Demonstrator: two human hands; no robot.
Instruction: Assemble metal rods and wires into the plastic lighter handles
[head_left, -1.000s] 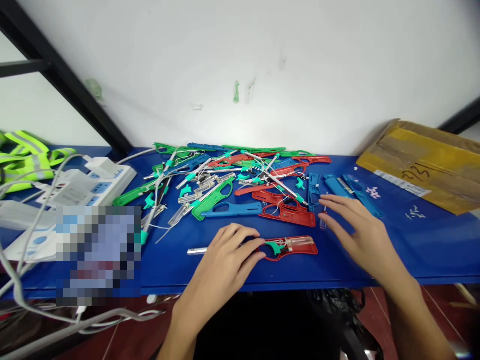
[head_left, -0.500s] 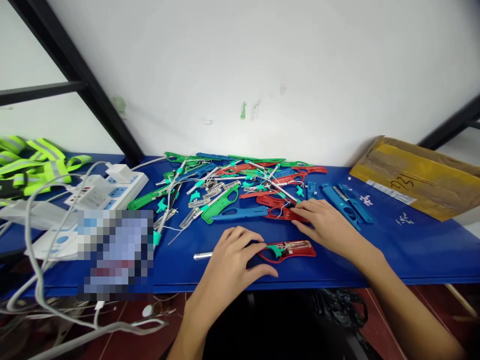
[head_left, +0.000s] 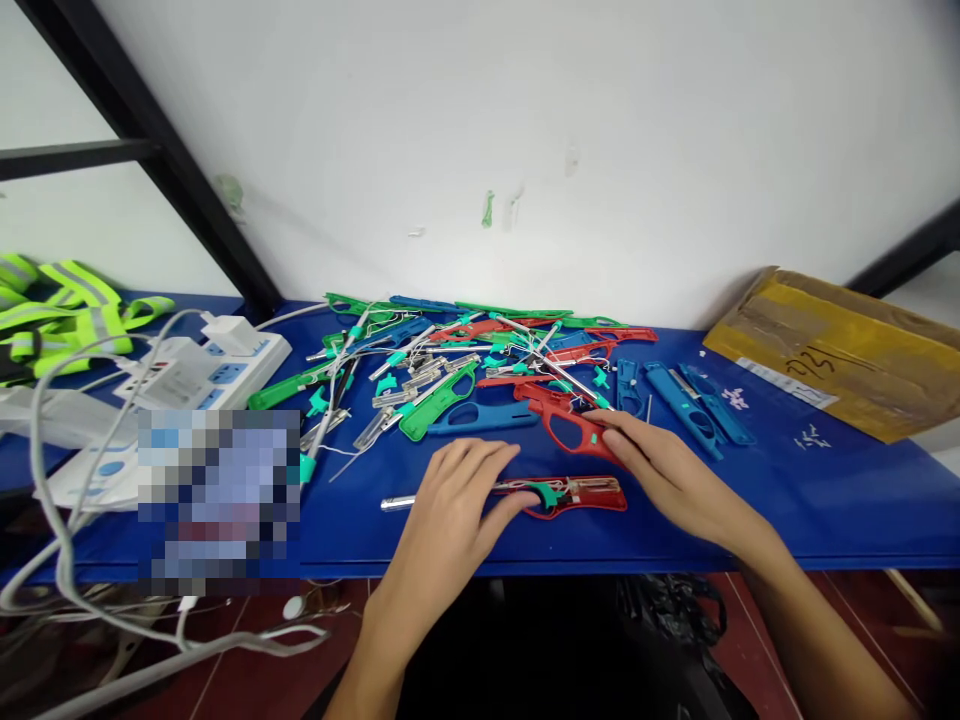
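My right hand (head_left: 667, 470) grips a red lighter shell half (head_left: 559, 412) by its right end, thumb on one side and fingers on the other, above the blue table. Over the left part of a red lighter half (head_left: 600, 494) rests my left hand (head_left: 457, 500), its fingers bent and its thumb apart from them. That red half lies open side up, with a teal trigger, wires and a clear fuel tank in it, and a metal tube (head_left: 397, 502) sticks out to the left. Behind the hands is a blue shell half (head_left: 484, 416).
A pile of green, red and blue shells, tubes and clear tanks (head_left: 420, 380) spreads along the wall. Blue shells (head_left: 684, 408) and a taped cardboard box (head_left: 832, 350) are on the right. A power strip (head_left: 247, 372) with cables and reflective straps (head_left: 97, 320) are at left.
My right hand has taken hold of the red shell half and lifted and turned it. My left hand has shifted slightly over the red half in front. The view has moved a little.
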